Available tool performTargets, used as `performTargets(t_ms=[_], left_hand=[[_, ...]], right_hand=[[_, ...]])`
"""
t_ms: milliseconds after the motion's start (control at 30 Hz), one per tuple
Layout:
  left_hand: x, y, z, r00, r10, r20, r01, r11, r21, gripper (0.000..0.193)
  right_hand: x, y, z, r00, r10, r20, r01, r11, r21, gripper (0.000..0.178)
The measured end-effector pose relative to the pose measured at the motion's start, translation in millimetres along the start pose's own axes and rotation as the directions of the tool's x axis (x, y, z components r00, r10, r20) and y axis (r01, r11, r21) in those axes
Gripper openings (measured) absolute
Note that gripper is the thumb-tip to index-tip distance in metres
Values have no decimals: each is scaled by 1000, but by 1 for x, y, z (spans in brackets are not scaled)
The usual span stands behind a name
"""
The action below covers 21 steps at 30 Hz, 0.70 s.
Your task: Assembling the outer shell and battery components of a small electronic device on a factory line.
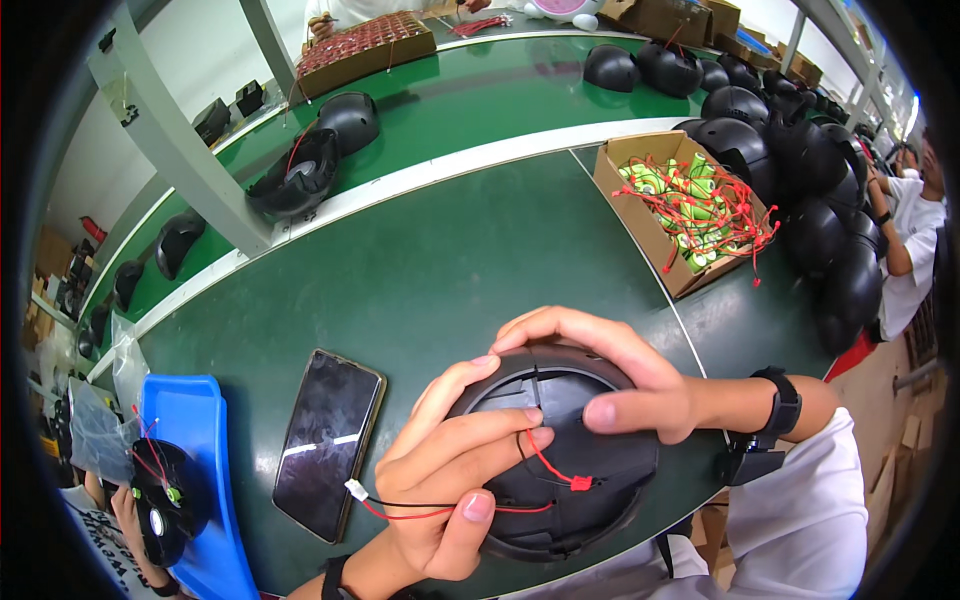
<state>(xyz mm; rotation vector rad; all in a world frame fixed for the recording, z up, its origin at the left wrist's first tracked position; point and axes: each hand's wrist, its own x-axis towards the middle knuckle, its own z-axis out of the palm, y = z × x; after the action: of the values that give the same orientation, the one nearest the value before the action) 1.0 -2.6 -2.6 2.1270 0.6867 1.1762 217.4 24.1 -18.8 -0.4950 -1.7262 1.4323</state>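
Observation:
A black domed plastic shell (627,470) is held hollow side up at the table's near edge. My right hand (640,385) grips its far right rim, with the thumb pressed on the inner face. My left hand (440,460) closes on the left side, index finger along the rim and two fingertips pressing inside. A red connector (581,483) on red and black wires lies over the inside of the shell. Another red-black wire pair passes by my left thumb and ends in a white plug (356,489). What lies under my left fingers is hidden.
A dark phone (328,445) and a blue tray (230,480) lie to the left, a co-worker's hand (128,515) near the tray. A cardboard box (640,215) of green cells with red wires stands far right, beside piled black shells (815,235). A green conveyor (480,95) runs behind.

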Motion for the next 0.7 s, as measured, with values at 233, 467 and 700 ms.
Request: performTargets(t_ms=[233,467,700], left_hand=[[0,-5,1,999,46,-9,-46,999,-30,54],[-4,-32,9,942,195,-274,-216,975,-48,57],[-8,-19,1,979,-113,-169,91,987,-131,98]], right_hand=[[-1,-7,10,992,96,-86,-78,979,188,53],[2,-6,8,994,-3,-107,8,999,46,63],[-2,-8,-1,986,-143,-91,104,935,-340,72]])
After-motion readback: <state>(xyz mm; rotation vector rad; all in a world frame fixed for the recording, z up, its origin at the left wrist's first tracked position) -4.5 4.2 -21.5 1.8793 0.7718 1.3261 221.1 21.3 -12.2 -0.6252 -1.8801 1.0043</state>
